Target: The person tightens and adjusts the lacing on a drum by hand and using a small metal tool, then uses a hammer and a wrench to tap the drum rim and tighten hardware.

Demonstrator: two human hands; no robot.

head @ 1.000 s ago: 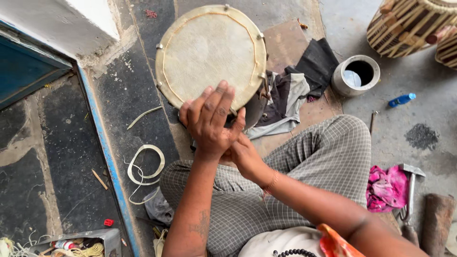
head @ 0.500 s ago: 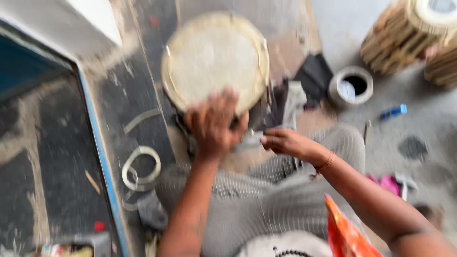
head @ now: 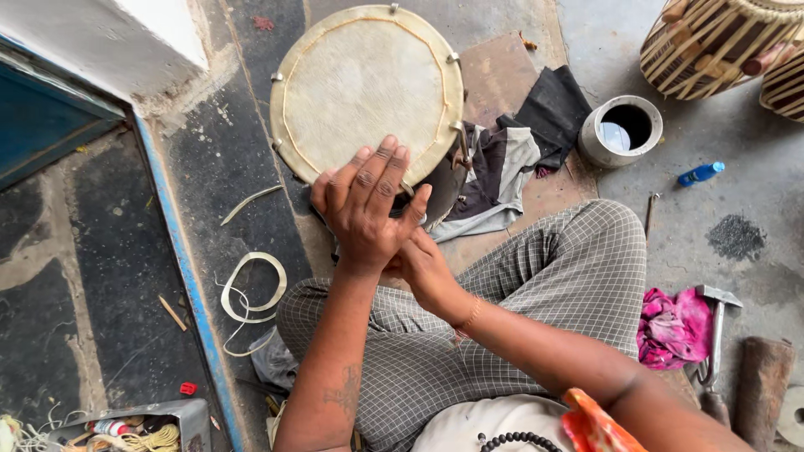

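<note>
A seated person presses the left hand (head: 368, 205), fingers spread flat and holding nothing, over the right hand (head: 423, 268) at the near edge of a round hide drumhead (head: 364, 88). The right hand lies mostly hidden beneath the left; whether it pinches anything cannot be told. Half a second ago the right hand was apart, out at three o'clock from the left; now the two are stacked palm to palm again, as they were a second ago, which reads as a rubbing or wiping of the palms rather than work on the skin. The drumhead stays at twelve o'clock from the hands, flat on the floor, untouched apart from the left fingertips overlapping its rim. At two o'clock lie grey and black cloths (head: 511, 159) and a white cup-like pot (head: 621, 130), with a small blue bottle (head: 700, 173) beyond. At eight o'clock a loop of pale hide strip (head: 251, 289) rests on the dark floor. At four o'clock a hammer (head: 716, 335) lies beside a pink rag (head: 672, 328); laced wooden drum shells (head: 720, 42) stand at one o'clock.
</note>
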